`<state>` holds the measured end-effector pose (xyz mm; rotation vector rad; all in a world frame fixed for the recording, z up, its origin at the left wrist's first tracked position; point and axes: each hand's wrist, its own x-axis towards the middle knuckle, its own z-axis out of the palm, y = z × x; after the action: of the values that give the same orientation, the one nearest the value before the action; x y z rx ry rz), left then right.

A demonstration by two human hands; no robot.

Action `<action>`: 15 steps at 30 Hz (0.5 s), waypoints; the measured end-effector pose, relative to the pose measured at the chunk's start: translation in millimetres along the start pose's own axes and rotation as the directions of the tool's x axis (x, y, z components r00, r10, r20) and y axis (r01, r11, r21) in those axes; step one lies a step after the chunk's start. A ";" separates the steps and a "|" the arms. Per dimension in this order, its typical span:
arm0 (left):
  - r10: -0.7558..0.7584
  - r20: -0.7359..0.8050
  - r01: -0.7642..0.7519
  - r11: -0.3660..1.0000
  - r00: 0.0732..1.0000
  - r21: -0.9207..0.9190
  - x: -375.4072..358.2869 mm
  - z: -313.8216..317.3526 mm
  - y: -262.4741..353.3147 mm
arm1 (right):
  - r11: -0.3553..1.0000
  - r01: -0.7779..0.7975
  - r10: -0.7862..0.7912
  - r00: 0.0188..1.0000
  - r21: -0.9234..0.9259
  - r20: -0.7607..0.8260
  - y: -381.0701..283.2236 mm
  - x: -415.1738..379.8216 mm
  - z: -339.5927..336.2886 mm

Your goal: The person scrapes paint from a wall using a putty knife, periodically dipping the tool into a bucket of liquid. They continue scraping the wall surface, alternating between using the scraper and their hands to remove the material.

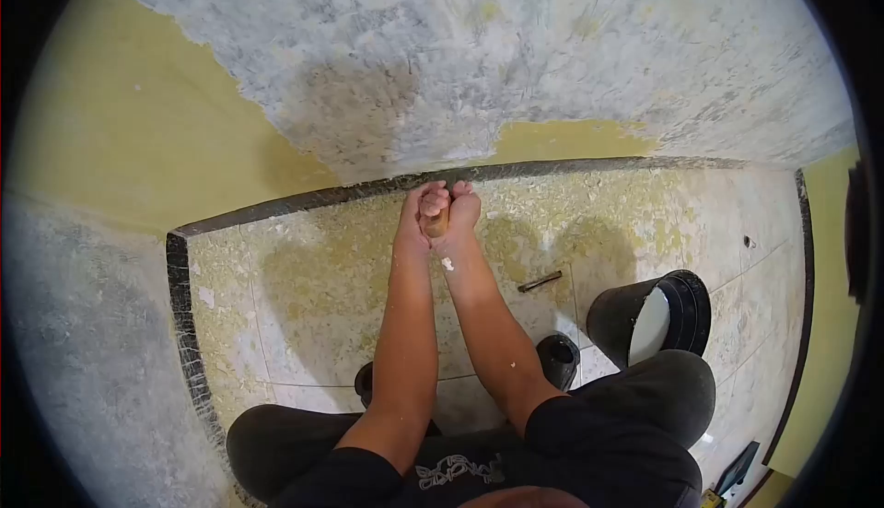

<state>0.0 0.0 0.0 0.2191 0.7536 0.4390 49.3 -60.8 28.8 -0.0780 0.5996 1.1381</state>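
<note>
Head view: both hands meet in front of the person, just on the near side of the dark skirting [552, 167] at the wall's foot. A wooden handle [436, 224] lies between the palms, its rounded end pointing near, toward the wrists. The left hand [414, 217] has its fingers curled tightly over the handle; the right hand [467, 211] presses in from the right side, though I cannot tell how far its fingers wrap round. Whatever the handle carries at its far end is hidden by the hands. Pale flakes litter the tiled floor [313, 365]. Right of the forearms lie a small dark bar [540, 281] and, nearer, a tilted black bucket [610, 322].
</note>
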 end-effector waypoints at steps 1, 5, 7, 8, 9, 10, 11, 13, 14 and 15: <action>-0.052 0.077 0.053 0.999 0.996 -0.002 4.0 -7.6 3.4 | 1.000 0.017 -0.017 1.000 -0.010 -0.012 2.1 -0.7 -0.2; 0.003 0.011 -0.002 0.999 1.000 -0.045 3.2 -13.5 -5.3 | 0.994 0.071 -0.082 0.987 -0.079 -0.139 3.9 12.5 -12.1; -0.029 0.062 0.029 1.000 0.998 0.002 -2.2 -12.3 6.0 | 0.987 0.124 -0.141 0.973 -0.098 -0.183 17.2 0.3 10.3; -0.068 0.105 0.064 0.997 0.992 0.046 -6.5 -12.7 9.6 | 0.977 0.176 -0.200 0.952 -0.120 -0.234 22.5 -6.7 18.1; -0.069 0.101 0.064 0.997 0.992 0.048 -8.6 -11.8 11.3 | 0.978 0.175 -0.199 0.951 -0.117 -0.236 23.3 -5.9 16.8; -0.073 0.107 0.068 0.996 0.992 0.050 -9.5 -9.6 14.0 | 0.980 0.152 -0.176 0.963 -0.127 -0.206 23.5 -4.2 16.9; -0.078 0.113 0.073 0.996 0.990 0.051 -9.7 -7.3 16.4 | 0.982 0.131 -0.154 0.972 -0.138 -0.175 23.6 -1.9 17.0; -0.078 0.094 0.073 0.996 0.992 0.050 7.4 -19.1 21.1 | 0.976 0.147 -0.171 0.974 -0.158 -0.149 30.9 -1.9 22.2; -0.079 0.079 0.076 0.996 0.994 0.047 15.2 -27.2 21.3 | 0.970 0.166 -0.189 0.974 -0.180 -0.122 34.2 -3.2 24.0; -0.083 0.079 0.079 0.996 0.993 0.043 12.4 -26.5 22.1 | 0.968 0.168 -0.193 0.973 -0.184 -0.125 35.5 -1.1 20.7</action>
<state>-17.3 26.3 -18.8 0.2412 0.6901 0.3366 26.6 -38.9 55.2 -0.3586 0.6060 1.0099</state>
